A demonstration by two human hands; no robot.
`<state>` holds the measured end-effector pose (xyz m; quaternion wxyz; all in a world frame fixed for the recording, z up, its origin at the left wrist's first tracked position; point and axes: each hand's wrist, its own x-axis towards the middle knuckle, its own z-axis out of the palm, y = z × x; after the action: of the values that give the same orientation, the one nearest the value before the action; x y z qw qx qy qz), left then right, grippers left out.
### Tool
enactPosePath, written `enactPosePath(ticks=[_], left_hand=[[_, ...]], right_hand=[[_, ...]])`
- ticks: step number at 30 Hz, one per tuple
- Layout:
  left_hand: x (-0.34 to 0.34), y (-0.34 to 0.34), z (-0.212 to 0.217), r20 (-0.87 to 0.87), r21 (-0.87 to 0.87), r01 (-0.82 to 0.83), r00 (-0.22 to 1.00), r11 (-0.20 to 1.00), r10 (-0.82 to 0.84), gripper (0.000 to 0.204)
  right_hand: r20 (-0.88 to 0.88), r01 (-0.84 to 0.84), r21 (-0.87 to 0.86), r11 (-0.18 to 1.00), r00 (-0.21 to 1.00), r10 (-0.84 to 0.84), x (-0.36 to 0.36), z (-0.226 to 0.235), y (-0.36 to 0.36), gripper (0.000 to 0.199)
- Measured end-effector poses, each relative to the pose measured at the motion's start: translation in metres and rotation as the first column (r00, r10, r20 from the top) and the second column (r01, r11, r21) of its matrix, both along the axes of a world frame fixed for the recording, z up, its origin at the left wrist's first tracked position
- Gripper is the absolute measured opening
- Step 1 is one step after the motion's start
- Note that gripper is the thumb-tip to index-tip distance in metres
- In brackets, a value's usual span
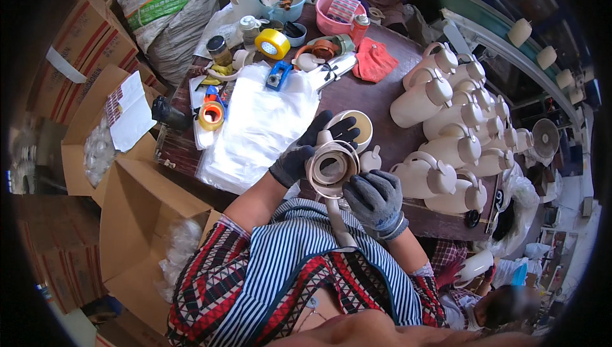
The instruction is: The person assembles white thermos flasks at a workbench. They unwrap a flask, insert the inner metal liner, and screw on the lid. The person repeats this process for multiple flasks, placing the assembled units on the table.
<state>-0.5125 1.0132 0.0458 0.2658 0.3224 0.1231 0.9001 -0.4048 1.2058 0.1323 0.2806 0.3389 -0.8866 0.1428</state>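
A beige jug (338, 219) is tilted in front of my apron, its open round mouth facing up and its handle pointing toward my lap. My left hand (306, 149), in a dark glove, supports it at the spout side with the fingers partly behind it. A thin pale ring (310, 178) circles the mouth. At its right edge my right hand (376, 201), in a grey glove, pinches with bent fingers; the fingertips are partly hidden. Just beyond, on the table, are a hollow round cream part (364, 125) and a small beige lid (371, 157).
Several lidded beige jugs (440, 130) crowd the table's right side. Clear plastic bags (248, 124) cover the left, with tape rolls (272, 44) and a red cloth (374, 60) farther back. Open cartons (146, 219) stand at left. Other people work at the far side and lower right.
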Motion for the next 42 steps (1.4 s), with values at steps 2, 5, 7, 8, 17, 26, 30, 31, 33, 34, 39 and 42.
enactPosePath(ticks=[2,5,7,8,17,26,30,31,33,34,39,42], left_hand=[[0.000,0.000,0.007,0.068,-0.128,0.030,0.997,0.991,-0.021,0.086],[0.000,0.006,0.014,0.182,-0.230,0.099,0.982,0.968,-0.057,0.084],[0.000,0.004,0.015,0.254,-0.331,0.190,0.961,0.924,-0.107,0.081],[-0.006,0.002,0.016,0.158,-0.373,0.181,0.979,0.910,-0.130,0.069],[-0.003,0.005,0.036,-0.014,-0.590,0.045,0.998,0.806,-0.067,0.082],[0.000,0.002,0.050,0.176,-0.503,0.184,0.978,0.844,-0.109,0.099],[0.001,0.003,0.053,0.144,-0.522,0.162,0.984,0.838,-0.100,0.098],[0.001,0.002,0.056,0.146,-0.521,0.167,0.984,0.837,-0.106,0.099],[0.000,0.001,0.058,0.151,-0.518,0.180,0.981,0.836,-0.118,0.099],[-0.001,0.001,0.057,0.152,-0.519,0.186,0.981,0.834,-0.125,0.099],[0.001,0.002,0.056,0.173,-0.484,0.213,0.974,0.849,-0.146,0.102],[0.001,0.002,0.055,0.162,-0.474,0.214,0.975,0.854,-0.154,0.105]], right_hand=[[0.018,0.012,0.026,1.000,1.000,-0.012,0.005,-0.006,0.010,0.041],[0.037,-0.015,0.103,0.995,0.999,0.011,0.002,-0.006,0.021,0.042],[0.010,-0.060,0.145,0.988,0.998,0.059,0.002,-0.001,0.028,0.043],[0.038,-0.054,0.112,0.992,0.998,0.050,0.005,-0.006,0.032,0.045],[0.110,-0.028,0.128,0.991,0.994,0.014,0.008,-0.003,0.044,0.047],[0.014,-0.110,0.217,0.970,0.994,0.109,0.004,0.002,0.050,0.037],[0.001,-0.077,0.179,0.981,0.997,0.078,0.007,0.006,0.048,0.033],[-0.007,-0.066,0.158,0.985,0.998,0.068,0.008,0.006,0.048,0.033],[-0.010,-0.058,0.135,0.989,0.998,0.060,0.009,0.004,0.048,0.034],[-0.010,-0.059,0.130,0.990,0.998,0.061,0.011,0.001,0.050,0.035],[0.003,-0.041,0.082,0.996,0.999,0.041,0.016,-0.007,0.048,0.042],[-0.004,-0.029,0.037,0.999,1.000,0.030,0.019,-0.007,0.041,0.044]])
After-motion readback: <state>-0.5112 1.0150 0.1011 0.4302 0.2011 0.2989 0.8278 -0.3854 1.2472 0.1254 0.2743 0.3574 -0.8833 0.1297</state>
